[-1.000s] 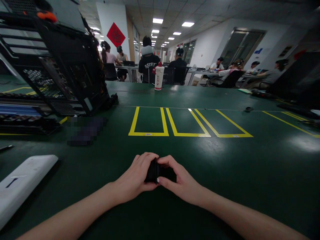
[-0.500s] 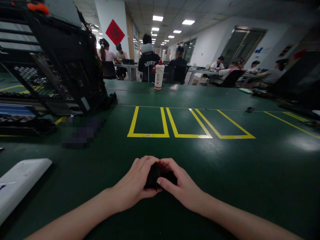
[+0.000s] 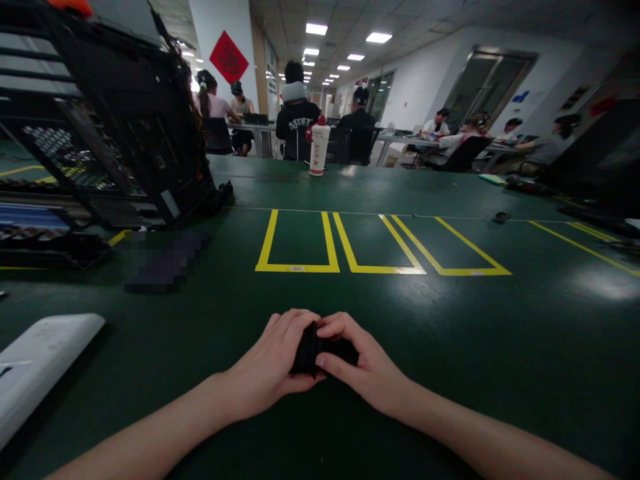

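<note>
A small black object (image 3: 305, 352) with a thin raised rim on its right side is held between my hands, low over the green table (image 3: 220, 333). Its kind I cannot make out; it is dark and partly covered by fingers. My left hand (image 3: 273, 360) wraps round its left side, fingers over the top and thumb below. From the right, my right hand (image 3: 363, 363) has its fingertips and thumb on the rim, with a dark gap under the curved fingers.
Yellow tape outlines (image 3: 297, 269) mark the table ahead. At the left stand an open black computer case (image 3: 165, 153) and a white device (image 3: 50, 353). A white bottle with a red lid (image 3: 319, 150) is farther back. Several people sit at desks beyond.
My right hand's fingers have lifted and shifted slightly along the black object's rim. The left hand keeps its hold; the view has tilted very slightly.
</note>
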